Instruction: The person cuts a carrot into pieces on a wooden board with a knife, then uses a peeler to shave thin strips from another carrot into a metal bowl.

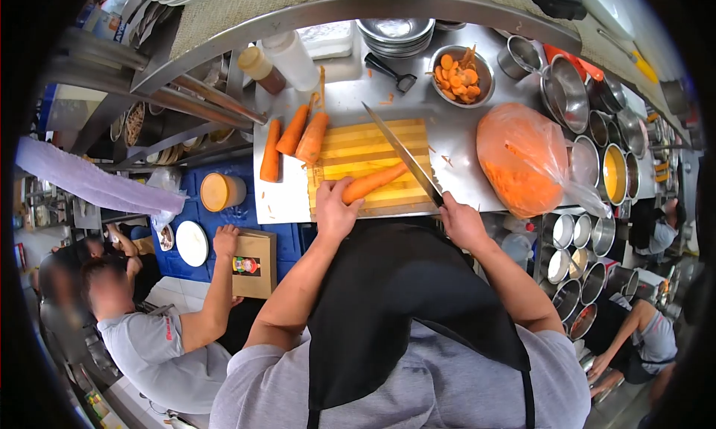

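Note:
My left hand [338, 209] is closed around the thick end of a peeled carrot [379, 181], which lies slantwise on a yellow striped cutting board [350, 142]. In my right hand [460, 218] is the handle of a long kitchen knife [403, 151]. Its blade slants up and left across the board, overlapping the carrot's thin tip in this view. Three more carrots [312, 138] lie at the board's left side. Beyond the board, a steel bowl [488, 93] holds carrot slices [456, 77] and peelings. A black-handled peeler [405, 83] rests on the steel counter nearby.
Right of the board sits a plastic bag [522, 160] full of orange shreds. Squeeze bottles [292, 60] and stacked steel bowls [395, 33] stand at the back, below a metal shelf edge [358, 7]. A person [160, 332] at left holds a cardboard box [256, 263].

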`<state>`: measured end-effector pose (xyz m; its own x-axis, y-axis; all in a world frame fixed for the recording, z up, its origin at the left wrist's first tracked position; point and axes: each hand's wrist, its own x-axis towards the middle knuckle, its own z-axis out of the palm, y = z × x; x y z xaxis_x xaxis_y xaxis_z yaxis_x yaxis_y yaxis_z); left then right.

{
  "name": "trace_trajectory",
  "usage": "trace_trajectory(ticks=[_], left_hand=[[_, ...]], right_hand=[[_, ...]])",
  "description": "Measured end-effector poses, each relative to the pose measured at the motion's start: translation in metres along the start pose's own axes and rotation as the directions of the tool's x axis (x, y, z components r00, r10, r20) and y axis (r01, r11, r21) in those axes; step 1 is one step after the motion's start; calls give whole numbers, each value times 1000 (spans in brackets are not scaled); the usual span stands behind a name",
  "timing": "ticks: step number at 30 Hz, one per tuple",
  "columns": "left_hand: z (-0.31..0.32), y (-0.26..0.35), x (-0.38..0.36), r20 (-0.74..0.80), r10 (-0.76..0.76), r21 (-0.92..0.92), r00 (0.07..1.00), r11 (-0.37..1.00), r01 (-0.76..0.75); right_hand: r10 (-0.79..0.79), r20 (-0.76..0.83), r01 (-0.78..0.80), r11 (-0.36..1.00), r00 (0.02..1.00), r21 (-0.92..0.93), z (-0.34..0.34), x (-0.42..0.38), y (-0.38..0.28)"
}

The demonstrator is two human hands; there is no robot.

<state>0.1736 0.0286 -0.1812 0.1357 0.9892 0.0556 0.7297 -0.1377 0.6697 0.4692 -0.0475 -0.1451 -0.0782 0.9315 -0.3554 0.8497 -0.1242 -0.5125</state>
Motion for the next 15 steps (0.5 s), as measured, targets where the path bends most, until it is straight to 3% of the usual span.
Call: trace_trajectory(ticks=[5, 10, 15], left_hand=[[7, 5, -8, -20, -24, 5, 1000, 1000, 24], [9, 2, -10, -18, -36, -39, 999, 999, 35], [8, 2, -10, 7, -62, -20, 998, 998, 62]], right_hand=[[-30, -24, 29, 998, 999, -48, 1, 2, -9], [71, 103, -55, 987, 992, -149, -5, 13, -22], [74, 129, -54, 987, 989, -149, -3, 17, -18]])
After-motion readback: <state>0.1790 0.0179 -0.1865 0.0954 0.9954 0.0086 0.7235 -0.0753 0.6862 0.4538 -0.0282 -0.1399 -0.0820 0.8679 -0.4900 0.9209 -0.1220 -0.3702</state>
